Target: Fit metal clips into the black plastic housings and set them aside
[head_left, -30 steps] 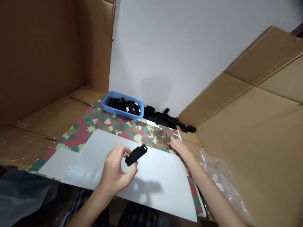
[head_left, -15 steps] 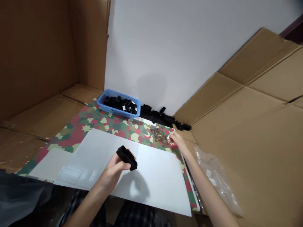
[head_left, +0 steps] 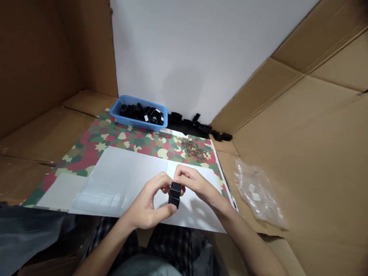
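Observation:
A black plastic block-like part (head_left: 174, 191) with ridges on its lower end is upright over the white sheets. My left hand (head_left: 151, 203) grips it from the left, the thumb at its bottom end and the fingers behind it. My right hand (head_left: 194, 182) is closed at the part's far upper side, its fingertips bent in behind it. Whatever those right fingertips hold, if anything, is hidden. Beyond the hands, a scatter of small brownish pieces (head_left: 194, 149) lies on the camouflage-patterned mat (head_left: 135, 142).
A blue basket (head_left: 135, 123) full of black parts stands at the back left. More black parts (head_left: 198, 124) lie along the wall to its right. White sheets (head_left: 123, 176) cover the mat's front. A clear plastic bag (head_left: 260, 195) lies at right; cardboard walls (head_left: 301, 153) flank both sides.
My right hand has come back from the small brownish pieces to the black part. My left hand has moved slightly right and turned the part more upright.

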`<state>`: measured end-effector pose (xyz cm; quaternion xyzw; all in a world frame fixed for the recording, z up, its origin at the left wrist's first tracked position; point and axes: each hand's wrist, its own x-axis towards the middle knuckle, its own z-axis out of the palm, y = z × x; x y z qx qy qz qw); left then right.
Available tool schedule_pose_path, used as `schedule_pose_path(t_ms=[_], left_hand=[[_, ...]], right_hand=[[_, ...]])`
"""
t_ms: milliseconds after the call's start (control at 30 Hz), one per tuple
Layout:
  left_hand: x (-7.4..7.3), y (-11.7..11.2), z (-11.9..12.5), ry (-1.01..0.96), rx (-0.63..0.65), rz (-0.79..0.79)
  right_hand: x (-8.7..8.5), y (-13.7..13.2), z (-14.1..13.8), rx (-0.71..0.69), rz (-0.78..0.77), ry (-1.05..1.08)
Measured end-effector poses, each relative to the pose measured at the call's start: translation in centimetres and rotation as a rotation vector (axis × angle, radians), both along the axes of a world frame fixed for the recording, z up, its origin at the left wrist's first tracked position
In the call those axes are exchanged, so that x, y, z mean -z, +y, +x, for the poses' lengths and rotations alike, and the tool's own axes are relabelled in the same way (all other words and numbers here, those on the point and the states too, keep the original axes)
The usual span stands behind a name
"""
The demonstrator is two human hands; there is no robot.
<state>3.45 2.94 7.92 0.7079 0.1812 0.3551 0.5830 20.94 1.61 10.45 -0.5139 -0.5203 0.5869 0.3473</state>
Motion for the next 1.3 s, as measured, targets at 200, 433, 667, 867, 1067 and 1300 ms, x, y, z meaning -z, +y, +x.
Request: schedule_pose_path(t_ms=[200, 433, 667, 867, 1067, 1300], left_hand=[[0.6, -0.3, -0.2, -0.177, -0.113, 0.043], [0.5, -0.5, -0.5, -0.192, -0.131, 0.028], [0.4, -0.1, -1.3, -0.224, -0.170, 0.033], [0.0, -0.8, -1.2, -0.107, -0.132, 0.147], [0.1, -0.2, -1.7, -0.155, -0.152, 0.135], [-0.1, 0.4, -2.0, -0.168, -0.175, 0.107]], right_hand=[[0.1, -1.0, -0.2, -0.034, 0.119, 0.057], [-0.3, -1.7, -0.4, 0.073, 0.157, 0.123], [-2.1, -1.4, 0.4, -0.083, 0.019, 0.032], [-2.0, -1.5, -0.8, -0.110, 0.093, -0.064], [-2.1, -1.3, 0.1, -0.098, 0.023, 0.081], [-3.3, -1.2, 0.5, -0.296, -0.165, 0.096]])
